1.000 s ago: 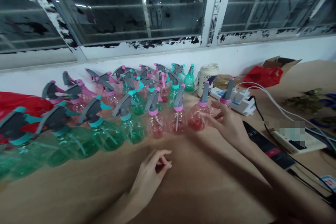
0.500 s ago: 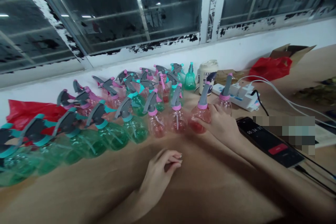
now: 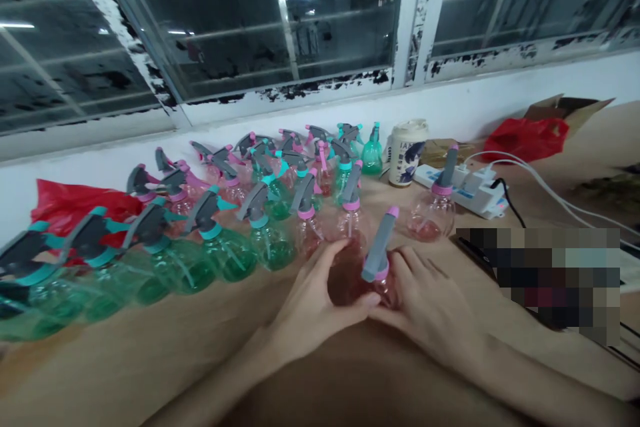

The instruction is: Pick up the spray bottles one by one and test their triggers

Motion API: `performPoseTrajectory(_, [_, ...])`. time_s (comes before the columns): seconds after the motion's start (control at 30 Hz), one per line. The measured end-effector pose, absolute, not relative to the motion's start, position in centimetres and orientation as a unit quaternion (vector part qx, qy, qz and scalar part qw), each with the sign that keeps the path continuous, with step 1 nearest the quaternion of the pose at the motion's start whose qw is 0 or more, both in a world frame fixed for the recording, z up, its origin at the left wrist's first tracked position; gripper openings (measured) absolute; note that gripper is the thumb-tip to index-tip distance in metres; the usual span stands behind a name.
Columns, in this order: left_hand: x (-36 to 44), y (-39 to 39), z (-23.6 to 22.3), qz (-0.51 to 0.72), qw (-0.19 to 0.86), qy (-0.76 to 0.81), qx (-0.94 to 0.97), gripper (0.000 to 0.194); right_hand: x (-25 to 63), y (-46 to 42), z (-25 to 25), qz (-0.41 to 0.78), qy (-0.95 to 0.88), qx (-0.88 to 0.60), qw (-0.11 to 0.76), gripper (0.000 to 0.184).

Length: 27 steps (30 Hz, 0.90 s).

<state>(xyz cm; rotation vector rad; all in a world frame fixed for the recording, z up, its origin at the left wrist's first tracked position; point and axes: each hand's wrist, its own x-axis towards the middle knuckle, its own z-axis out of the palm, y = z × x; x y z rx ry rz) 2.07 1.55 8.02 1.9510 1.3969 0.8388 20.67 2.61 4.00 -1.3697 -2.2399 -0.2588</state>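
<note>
A spray bottle (image 3: 384,290) with a clear pink body, a pink collar and a grey trigger head stands in front of me, a little tilted. My right hand (image 3: 425,293) is wrapped round its right side. From the left, my left hand (image 3: 320,293) reaches toward it with thumb and fingers spread; the thumb tip lies by the lower body, and I cannot tell if it touches. A gap shows between that palm and the bottle. Behind stand another pink spray bottle (image 3: 353,220) and, to the right, one more pink bottle (image 3: 431,217).
Several green spray bottles (image 3: 227,257) line the left, with more bottles behind along the wall. A paper cup (image 3: 404,157), a white power strip (image 3: 483,197) with cables, and a red plastic bag (image 3: 527,138) are at the back right. Another red bag (image 3: 83,207) lies left.
My right hand has drawn the pink spray bottle out of the row toward me. My left hand has moved right and up to it, its fingers opening from a pinch.
</note>
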Motion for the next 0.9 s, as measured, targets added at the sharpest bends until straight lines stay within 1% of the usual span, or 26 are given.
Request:
performPoseTrajectory(0.07, [2.0, 1.5, 8.6, 0.321, 0.294, 0.516, 0.738, 0.073, 19.2, 2.3, 4.0, -0.08, -0.836, -0.472, 0.268, 0.068])
performPoseTrajectory(0.17, [1.7, 1.4, 9.1, 0.354, 0.303, 0.475, 0.746, 0.068, 17.0, 2.0, 3.8, -0.031, -0.848, -0.451, 0.275, 0.072])
performPoseTrajectory(0.27, [1.1, 1.3, 9.0, 0.39, 0.298, 0.444, 0.75, 0.05, 15.0, 1.7, 3.7, 0.023, -0.862, -0.423, 0.279, 0.075])
performPoseTrajectory(0.37, [0.4, 1.4, 8.5, 0.432, 0.281, 0.456, 0.726, 0.028, 13.7, 1.7, 3.7, 0.075, -0.866, -0.388, 0.307, 0.08])
performPoseTrajectory(0.5, [-0.3, 1.6, 7.8, 0.472, 0.222, 0.476, 0.708, 0.012, 13.7, 2.8, 2.8, 0.139, -0.886, -0.311, 0.314, 0.074])
performPoseTrajectory(0.57, [-0.3, 1.8, 7.7, 0.474, 0.195, 0.482, 0.711, 0.005, 14.4, 3.7, 1.8, 0.144, -0.9, -0.267, 0.313, 0.076])
performPoseTrajectory(0.63, [-0.2, 2.0, 7.8, 0.47, 0.191, 0.48, 0.716, 0.003, 15.5, 4.7, 0.7, 0.148, -0.915, -0.232, 0.295, 0.079])
performPoseTrajectory(0.7, [-0.1, 2.5, 7.9, 0.463, 0.201, 0.473, 0.723, 0.004, 16.8, 5.5, -0.3, 0.163, -0.92, -0.231, 0.273, 0.071])
performPoseTrajectory(0.8, [0.0, 3.3, 8.1, 0.458, 0.211, 0.472, 0.723, 0.008, 18.6, 6.2, -1.3, 0.164, -0.925, -0.25, 0.235, 0.054])
performPoseTrajectory(0.9, [-0.1, 4.0, 8.2, 0.457, 0.214, 0.474, 0.721, 0.01, 19.6, 6.4, -2.1, 0.146, -0.924, -0.274, 0.223, 0.043])
